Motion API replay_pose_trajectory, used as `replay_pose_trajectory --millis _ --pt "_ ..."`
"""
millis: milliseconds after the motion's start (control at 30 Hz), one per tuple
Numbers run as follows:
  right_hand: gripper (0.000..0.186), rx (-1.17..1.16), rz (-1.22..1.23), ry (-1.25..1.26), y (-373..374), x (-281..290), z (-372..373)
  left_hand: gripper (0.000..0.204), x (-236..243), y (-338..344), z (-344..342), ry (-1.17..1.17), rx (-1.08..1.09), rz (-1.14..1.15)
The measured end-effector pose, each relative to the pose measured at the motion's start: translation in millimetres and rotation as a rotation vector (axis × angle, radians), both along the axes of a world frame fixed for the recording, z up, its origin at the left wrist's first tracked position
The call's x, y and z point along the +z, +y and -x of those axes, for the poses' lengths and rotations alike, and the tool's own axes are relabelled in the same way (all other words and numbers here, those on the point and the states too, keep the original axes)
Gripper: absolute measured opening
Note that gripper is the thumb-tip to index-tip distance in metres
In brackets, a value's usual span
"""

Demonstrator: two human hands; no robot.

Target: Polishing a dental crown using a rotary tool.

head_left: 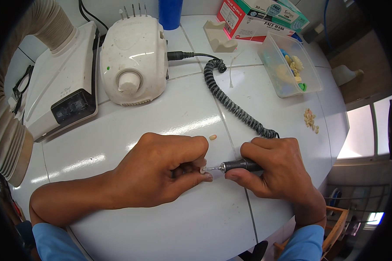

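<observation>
Pinches pale piece (202, 170) in left hand (161, 168), grips rotary handpiece (241, 164) in right hand (276, 169). Appears mid-work; cannot tell finished from untouched among piled pieces (309, 118).

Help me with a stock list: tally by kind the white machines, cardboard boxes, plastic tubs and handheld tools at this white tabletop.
White plastic machines: 2, one rounded, one flat with a beige ribbed hose
Cardboard boxes: 2, red-and-white and green-and-white
Clear rectangular plastic tub: 1
Black-handled, metal-tipped tool, in the right hand: 1
Total: 6
</observation>
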State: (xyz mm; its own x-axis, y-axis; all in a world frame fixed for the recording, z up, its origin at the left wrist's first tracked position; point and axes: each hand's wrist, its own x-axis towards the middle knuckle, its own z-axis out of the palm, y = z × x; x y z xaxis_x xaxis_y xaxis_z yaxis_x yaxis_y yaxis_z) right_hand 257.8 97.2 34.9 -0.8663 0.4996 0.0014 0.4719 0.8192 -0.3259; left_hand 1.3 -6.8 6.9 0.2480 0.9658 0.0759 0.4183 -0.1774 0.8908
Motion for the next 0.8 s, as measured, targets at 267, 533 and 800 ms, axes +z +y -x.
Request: replay_pose_trajectory --millis 267,533,800 --pt "0.053 0.009 0.034 0.019 3.9 4.6 -0.3 0.025 -2.3 -1.4 2.3 0.0 -0.006 -0.029" --pt "0.056 0.03 0.091 0.039 9.5 5.8 -6.5 0.025 -3.9 -0.5 -2.6 -0.097 0.014 0.054" --pt "0.058 -0.055 0.063 0.063 3.5 -0.2 -5.0 0.029 -4.7 -0.5 -3.6 -0.069 0.071 0.032"
